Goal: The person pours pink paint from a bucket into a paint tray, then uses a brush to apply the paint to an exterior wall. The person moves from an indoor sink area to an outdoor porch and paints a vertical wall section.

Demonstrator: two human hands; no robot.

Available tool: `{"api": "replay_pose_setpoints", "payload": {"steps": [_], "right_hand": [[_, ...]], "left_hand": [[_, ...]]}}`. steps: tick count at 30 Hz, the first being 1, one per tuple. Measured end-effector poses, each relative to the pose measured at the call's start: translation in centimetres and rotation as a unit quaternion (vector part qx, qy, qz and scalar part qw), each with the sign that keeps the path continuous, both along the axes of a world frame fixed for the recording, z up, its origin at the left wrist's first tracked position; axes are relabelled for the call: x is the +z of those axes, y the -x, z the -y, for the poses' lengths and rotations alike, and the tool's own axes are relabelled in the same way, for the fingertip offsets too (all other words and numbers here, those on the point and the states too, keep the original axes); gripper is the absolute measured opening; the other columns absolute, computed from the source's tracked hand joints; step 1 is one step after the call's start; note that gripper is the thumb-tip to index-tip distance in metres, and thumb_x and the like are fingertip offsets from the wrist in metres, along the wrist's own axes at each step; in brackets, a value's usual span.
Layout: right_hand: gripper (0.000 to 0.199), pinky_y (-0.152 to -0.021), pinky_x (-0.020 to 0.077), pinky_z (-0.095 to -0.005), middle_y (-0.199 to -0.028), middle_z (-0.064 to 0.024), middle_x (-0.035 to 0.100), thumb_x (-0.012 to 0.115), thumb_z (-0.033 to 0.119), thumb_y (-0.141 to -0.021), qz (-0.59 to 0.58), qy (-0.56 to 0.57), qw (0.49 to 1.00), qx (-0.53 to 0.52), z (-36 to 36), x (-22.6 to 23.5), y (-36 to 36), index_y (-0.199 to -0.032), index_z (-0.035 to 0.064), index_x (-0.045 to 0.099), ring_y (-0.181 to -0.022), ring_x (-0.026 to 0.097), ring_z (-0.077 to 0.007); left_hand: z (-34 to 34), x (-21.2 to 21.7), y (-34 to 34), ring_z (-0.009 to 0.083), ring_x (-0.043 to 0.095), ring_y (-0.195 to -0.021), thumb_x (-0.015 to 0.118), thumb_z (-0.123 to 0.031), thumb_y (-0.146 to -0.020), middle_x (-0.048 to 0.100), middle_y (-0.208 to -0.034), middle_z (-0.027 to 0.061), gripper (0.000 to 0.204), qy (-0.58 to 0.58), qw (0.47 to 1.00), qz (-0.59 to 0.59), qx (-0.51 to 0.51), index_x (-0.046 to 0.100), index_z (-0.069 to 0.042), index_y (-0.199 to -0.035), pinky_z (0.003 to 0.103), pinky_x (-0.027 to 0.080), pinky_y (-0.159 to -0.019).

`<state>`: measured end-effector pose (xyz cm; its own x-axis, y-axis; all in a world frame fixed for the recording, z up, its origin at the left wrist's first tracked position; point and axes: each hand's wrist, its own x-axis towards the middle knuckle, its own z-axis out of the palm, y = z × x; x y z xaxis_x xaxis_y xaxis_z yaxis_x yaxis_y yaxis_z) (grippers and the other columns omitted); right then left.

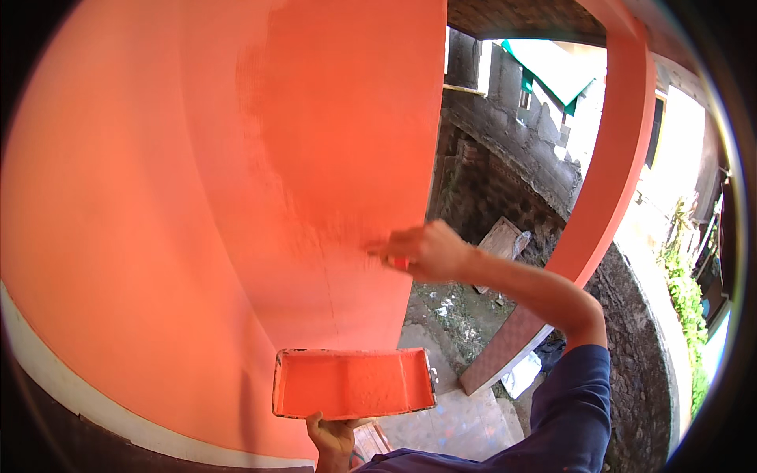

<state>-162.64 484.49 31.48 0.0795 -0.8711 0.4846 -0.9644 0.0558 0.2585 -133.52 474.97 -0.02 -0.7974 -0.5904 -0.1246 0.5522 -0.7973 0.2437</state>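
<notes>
My right hand [432, 251] is closed around a paintbrush [400, 262], mostly hidden by the fingers, with a bit of red showing. Its tip is at the orange wall [347, 142], near the wall's right edge. Fresh, darker orange paint covers the upper part of this wall, ending in a streaky border just above and left of the brush. Low in front of me, my left hand [333, 436] grips the near edge of a rectangular paint tray [277, 384]. Orange paint coats the tray's inside, and its rim is stained dark.
Another orange wall [102, 205] curves along the left, above a white band [47, 355]. An orange pillar [603, 181] rises at right. Beyond the wall's edge lie rough stonework, a board [501, 243] and rubble. Paint-spotted paving [441, 422] lies below, and green plants grow far right.
</notes>
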Motion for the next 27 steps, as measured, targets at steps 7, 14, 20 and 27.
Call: {"api": "replay_pose_setpoints", "payload": {"steps": [7,14,20,27], "right_hand": [[0.016,-0.068,0.0591,-0.0306,-0.108,-0.0054,0.076,0.068,0.018,-0.097,-0.099,0.295,0.947,-0.078,-1.5,22.0,0.1,-0.094,0.0023,0.071,-0.080,0.074,-0.0195],[0.018,-0.064,0.0627,-0.0282,-0.117,-0.0023,0.072,0.073,0.017,-0.081,-0.318,0.295,0.901,0.003,-0.3,10.7,4.3,-0.099,0.0189,0.072,-0.100,0.073,-0.0212],[0.014,-0.056,0.0620,-0.0279,-0.123,-0.0043,0.069,0.072,0.014,-0.084,-0.183,0.083,0.979,0.021,-2.8,-10.2,0.6,-0.098,0.0156,0.068,-0.106,0.072,-0.0206],[0.007,-0.060,0.0569,-0.0357,-0.090,-0.0052,0.073,0.074,0.013,-0.089,0.074,0.068,0.994,-0.034,-1.9,-1.7,0.7,-0.094,0.0087,0.073,-0.074,0.073,-0.0243]], "left_hand": [[0.1,0.5,-0.2,0.0335,0.067,-0.117,0.067,-0.035,-0.087,0.062,-0.132,0.0130,0.064,0.008,1.000,-0.002,-0.010,0.048,-0.007,-0.142,0.054,0.065,-0.082],[-0.4,2.3,-0.2,0.0298,0.069,-0.108,0.067,-0.037,-0.086,0.064,-0.128,0.0116,0.064,0.022,0.997,0.061,0.028,0.049,-0.007,-0.140,0.044,0.064,-0.074],[0.3,0.0,0.4,0.0306,0.070,-0.110,0.068,-0.037,-0.089,0.065,-0.129,0.0107,0.057,0.027,0.999,-0.010,-0.027,0.053,-0.008,-0.137,0.048,0.067,-0.079],[-0.1,1.1,-0.1,0.0296,0.070,-0.107,0.068,-0.036,-0.087,0.064,-0.127,0.0115,0.062,0.027,0.999,0.034,0.000,0.051,-0.007,-0.138,0.045,0.065,-0.076]]}}
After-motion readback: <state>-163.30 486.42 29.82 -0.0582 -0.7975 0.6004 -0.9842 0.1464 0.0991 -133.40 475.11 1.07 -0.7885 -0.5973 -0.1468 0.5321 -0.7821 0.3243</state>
